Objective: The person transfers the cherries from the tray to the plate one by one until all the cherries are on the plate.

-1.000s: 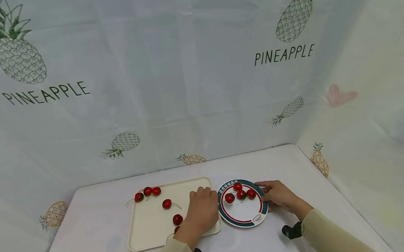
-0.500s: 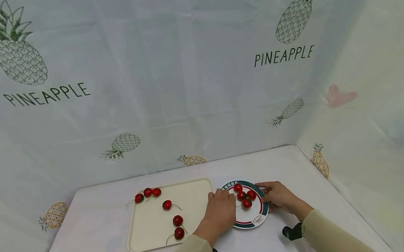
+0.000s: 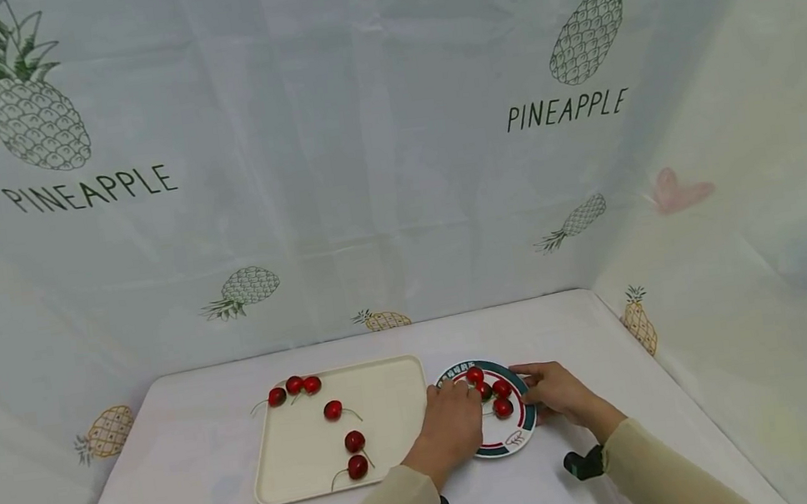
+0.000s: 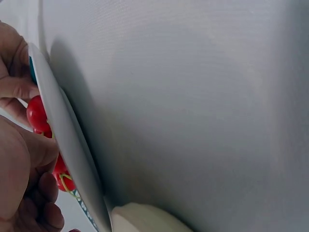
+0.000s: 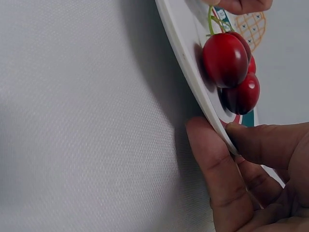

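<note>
At the left side of the round white plate with a green rim (image 3: 494, 450), my left hand (image 3: 451, 427) reaches over it. Its fingertips pinch the stem of a red cherry (image 5: 225, 60), which is down among several others on the plate; the stem end is partly hidden by the fingers. On the opposite side, my right hand (image 3: 563, 394) grips the plate rim, thumb on top and fingers underneath in the right wrist view. The left wrist view shows the plate (image 4: 70, 130) edge-on between both hands.
A cream rectangular tray (image 3: 296, 458) lies left of the plate. Loose cherries (image 3: 333, 410) rest inside it, with a small cluster (image 3: 295, 385) at its far left corner. A white cloth covers the table, and a pineapple-printed curtain (image 3: 333, 168) stands behind.
My left hand has moved right from the tray's edge to over the plate, bringing a cherry along to beside the others. My right hand stays at the plate rim.
</note>
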A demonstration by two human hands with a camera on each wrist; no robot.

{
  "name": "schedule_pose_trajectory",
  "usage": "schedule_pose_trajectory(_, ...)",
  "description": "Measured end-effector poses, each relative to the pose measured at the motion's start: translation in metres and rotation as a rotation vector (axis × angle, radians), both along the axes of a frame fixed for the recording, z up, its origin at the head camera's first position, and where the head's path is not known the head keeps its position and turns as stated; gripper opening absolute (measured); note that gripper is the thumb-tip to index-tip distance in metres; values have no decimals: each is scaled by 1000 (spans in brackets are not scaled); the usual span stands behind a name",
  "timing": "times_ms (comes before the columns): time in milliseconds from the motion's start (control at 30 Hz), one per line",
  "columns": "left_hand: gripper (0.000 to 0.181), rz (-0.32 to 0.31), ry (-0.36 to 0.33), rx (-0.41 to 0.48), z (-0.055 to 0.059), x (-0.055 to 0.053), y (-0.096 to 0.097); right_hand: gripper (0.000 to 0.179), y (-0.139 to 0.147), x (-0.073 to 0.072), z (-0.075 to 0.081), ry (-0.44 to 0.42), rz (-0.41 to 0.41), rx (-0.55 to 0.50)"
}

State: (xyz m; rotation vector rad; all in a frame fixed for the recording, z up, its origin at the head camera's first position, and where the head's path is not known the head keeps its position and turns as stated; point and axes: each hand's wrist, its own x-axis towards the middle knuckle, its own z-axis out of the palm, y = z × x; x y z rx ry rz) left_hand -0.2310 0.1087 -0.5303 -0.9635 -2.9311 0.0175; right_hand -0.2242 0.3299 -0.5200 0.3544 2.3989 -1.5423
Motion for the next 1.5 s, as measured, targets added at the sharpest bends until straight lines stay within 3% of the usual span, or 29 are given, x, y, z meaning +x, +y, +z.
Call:
schedule_pose_trajectory(333, 39, -2, 13, 27, -1, 4, 3, 58, -1, 0, -4, 21, -14, 14)
schedule_pose_trajectory(733, 51, 13, 14, 37, -1, 6, 9, 59, -8, 1, -1, 53, -29, 165)
schedule_pose_trajectory(1100, 48, 32, 35, 70, -6, 6, 13, 57, -7, 2, 2, 37, -31, 139)
schedule_pose_trajectory(1500, 46, 34, 37, 89, 0, 7, 15, 56, -5, 3, 2, 21, -31, 108)
